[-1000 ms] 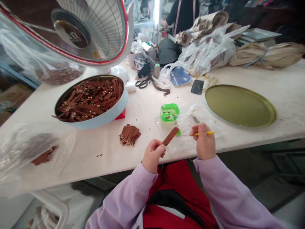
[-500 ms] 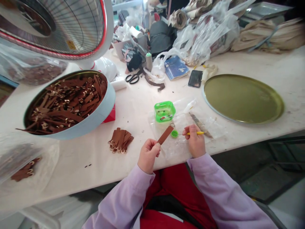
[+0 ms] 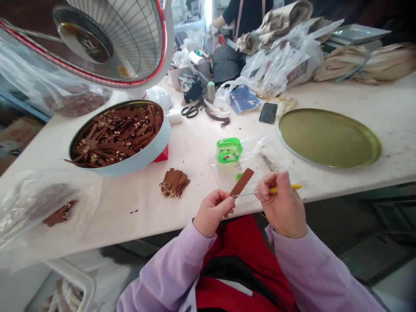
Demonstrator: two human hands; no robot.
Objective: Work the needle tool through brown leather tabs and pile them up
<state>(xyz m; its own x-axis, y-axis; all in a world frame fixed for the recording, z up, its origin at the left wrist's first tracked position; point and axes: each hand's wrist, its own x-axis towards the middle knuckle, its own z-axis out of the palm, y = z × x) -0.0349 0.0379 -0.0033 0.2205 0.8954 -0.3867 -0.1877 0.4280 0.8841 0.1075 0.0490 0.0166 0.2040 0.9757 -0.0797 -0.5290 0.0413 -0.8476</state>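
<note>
Between thumb and fingers, my left hand [image 3: 214,211] pinches one end of a brown leather strap [image 3: 242,181], which points up and away to the right. My right hand [image 3: 286,206] grips a thin metal-tipped tool with a yellow handle [image 3: 286,188]. The tool's tip meets the strap's lower end, close to my left fingertips. Behind the strap, a small green cap [image 3: 239,176] is partly hidden. A green plastic box [image 3: 229,150] with small items in it stands just beyond. Left of my hands lies a small pile of brown straps [image 3: 174,183] with metal rings.
A round tin [image 3: 136,156] heaped with brown straps stands at left below a fan [image 3: 107,43]. A large round lid [image 3: 329,138] lies at right. Scissors [image 3: 190,111], a phone [image 3: 268,112] and plastic bags [image 3: 276,60] lie farther back. A person [image 3: 240,17] is in the background.
My right hand has moved the tool from beside the green cap toward me, to the strap's lower end. The strap has tilted more upright. The whole view has shifted a little.
</note>
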